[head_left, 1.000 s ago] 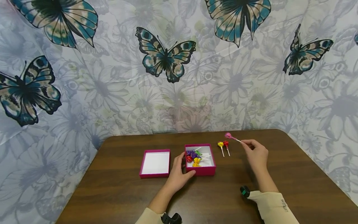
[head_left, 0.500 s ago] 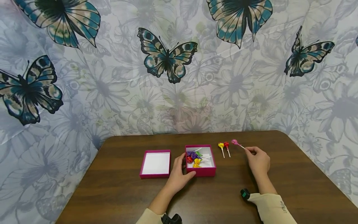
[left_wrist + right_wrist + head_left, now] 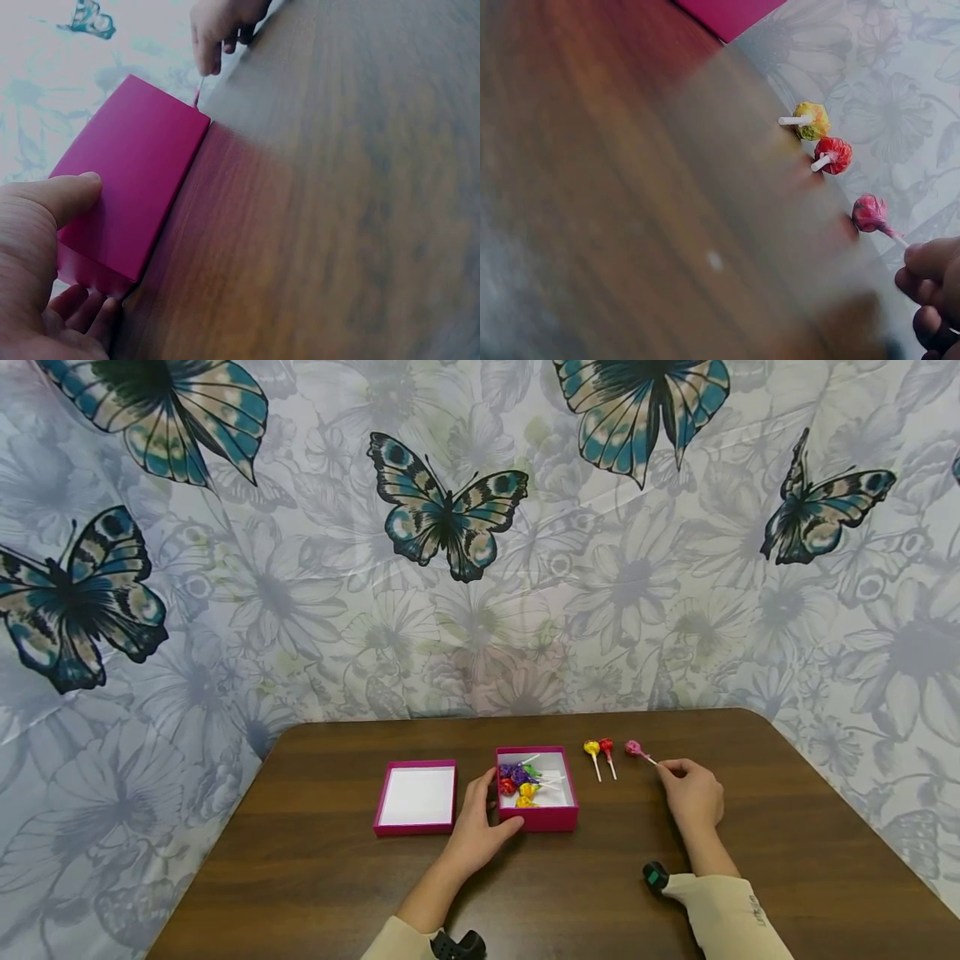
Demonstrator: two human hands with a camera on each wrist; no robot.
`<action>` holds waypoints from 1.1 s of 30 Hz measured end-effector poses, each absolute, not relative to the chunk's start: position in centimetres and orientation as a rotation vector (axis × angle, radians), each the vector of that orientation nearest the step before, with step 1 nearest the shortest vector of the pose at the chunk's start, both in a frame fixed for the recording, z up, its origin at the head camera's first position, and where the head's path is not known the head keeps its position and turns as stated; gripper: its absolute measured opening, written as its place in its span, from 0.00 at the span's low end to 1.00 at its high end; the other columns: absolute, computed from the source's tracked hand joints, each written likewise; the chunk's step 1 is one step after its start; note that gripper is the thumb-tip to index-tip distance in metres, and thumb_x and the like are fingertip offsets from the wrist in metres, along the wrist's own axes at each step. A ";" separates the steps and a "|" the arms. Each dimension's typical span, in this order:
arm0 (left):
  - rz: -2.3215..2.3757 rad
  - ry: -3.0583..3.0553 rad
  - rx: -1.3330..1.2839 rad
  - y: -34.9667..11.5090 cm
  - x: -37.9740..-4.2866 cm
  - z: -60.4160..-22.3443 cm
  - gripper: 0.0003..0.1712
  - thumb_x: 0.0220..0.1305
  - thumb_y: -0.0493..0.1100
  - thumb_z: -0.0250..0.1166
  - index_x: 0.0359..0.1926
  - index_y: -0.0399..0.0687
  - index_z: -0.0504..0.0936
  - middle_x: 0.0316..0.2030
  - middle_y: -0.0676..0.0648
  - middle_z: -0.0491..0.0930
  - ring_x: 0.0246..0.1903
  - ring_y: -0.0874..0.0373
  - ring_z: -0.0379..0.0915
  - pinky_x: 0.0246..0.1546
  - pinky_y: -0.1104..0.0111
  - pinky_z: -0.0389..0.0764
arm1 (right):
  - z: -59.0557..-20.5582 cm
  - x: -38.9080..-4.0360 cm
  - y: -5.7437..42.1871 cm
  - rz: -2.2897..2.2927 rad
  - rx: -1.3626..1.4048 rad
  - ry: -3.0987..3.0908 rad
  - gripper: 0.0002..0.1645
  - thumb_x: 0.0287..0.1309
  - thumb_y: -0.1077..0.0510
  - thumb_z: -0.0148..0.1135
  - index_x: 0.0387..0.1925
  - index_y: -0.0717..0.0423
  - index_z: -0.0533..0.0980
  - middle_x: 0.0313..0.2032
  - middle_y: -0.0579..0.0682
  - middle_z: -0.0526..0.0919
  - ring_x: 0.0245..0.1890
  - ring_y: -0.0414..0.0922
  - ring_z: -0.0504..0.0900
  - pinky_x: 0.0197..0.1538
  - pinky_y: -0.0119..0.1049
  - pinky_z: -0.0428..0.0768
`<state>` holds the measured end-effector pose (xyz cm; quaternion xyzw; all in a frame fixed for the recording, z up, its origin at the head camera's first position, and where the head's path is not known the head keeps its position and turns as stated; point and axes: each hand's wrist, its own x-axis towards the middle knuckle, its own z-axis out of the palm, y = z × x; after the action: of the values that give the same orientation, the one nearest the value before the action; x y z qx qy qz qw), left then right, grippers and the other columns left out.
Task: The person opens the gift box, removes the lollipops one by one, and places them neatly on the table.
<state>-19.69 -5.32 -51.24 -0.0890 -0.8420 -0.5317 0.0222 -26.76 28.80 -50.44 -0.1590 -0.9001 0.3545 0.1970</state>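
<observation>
A pink lollipop point(image 3: 633, 748) is pinched by the end of its white stick in my right hand point(image 3: 692, 792); its wrapped head is down at the table in the right wrist view. Left of it lie a red lollipop point(image 3: 606, 746) and a yellow lollipop point(image 3: 592, 747), side by side with sticks toward me. My left hand point(image 3: 477, 827) holds the near left corner of a magenta box point(image 3: 551, 819), thumb on the front wall point(image 3: 135, 180) and fingers round the left side. Several wrapped lollipops point(image 3: 519, 774), purple, red, yellow and green, lie inside the box.
A magenta-rimmed box lid point(image 3: 416, 795) with a white inside lies left of the box. Everything rests on a brown wooden table point(image 3: 570, 902). Behind its far edge hangs a butterfly-patterned cloth point(image 3: 480, 635).
My right hand has moved slightly right and toward me, lowering the pink lollipop to the table beside the red one. The left hand stays on the box.
</observation>
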 end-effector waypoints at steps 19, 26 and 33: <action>-1.664 -2.606 -0.283 -5.3 -19.7 -51.2 0.50 0.62 0.50 0.70 0.77 0.49 0.52 0.71 0.39 0.58 0.66 0.46 0.66 0.67 0.52 0.72 | -50.9 -26.8 28.6 0.896 -0.371 -2.639 0.13 0.59 0.47 0.66 0.33 0.52 0.84 0.31 0.56 0.88 0.24 0.52 0.80 0.20 0.37 0.66; -1.665 -2.608 -0.282 -5.3 -19.7 -51.0 0.50 0.62 0.49 0.71 0.77 0.48 0.52 0.71 0.39 0.58 0.65 0.45 0.68 0.66 0.50 0.73 | -50.7 -26.7 28.6 0.845 -0.306 -2.743 0.16 0.59 0.43 0.67 0.36 0.51 0.84 0.32 0.53 0.88 0.25 0.50 0.80 0.21 0.37 0.68; -1.675 -2.603 -0.282 -5.3 -19.7 -51.1 0.50 0.62 0.50 0.70 0.77 0.49 0.52 0.71 0.39 0.58 0.66 0.46 0.66 0.67 0.51 0.72 | -50.5 -26.6 28.6 0.816 -0.220 -2.827 0.20 0.60 0.41 0.66 0.40 0.52 0.83 0.31 0.50 0.86 0.26 0.47 0.79 0.24 0.37 0.68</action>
<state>-19.70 -5.32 -51.11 -0.0909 -0.8373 -0.5389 0.0166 -26.61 28.59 -50.50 -0.0743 -0.9538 0.2751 0.0952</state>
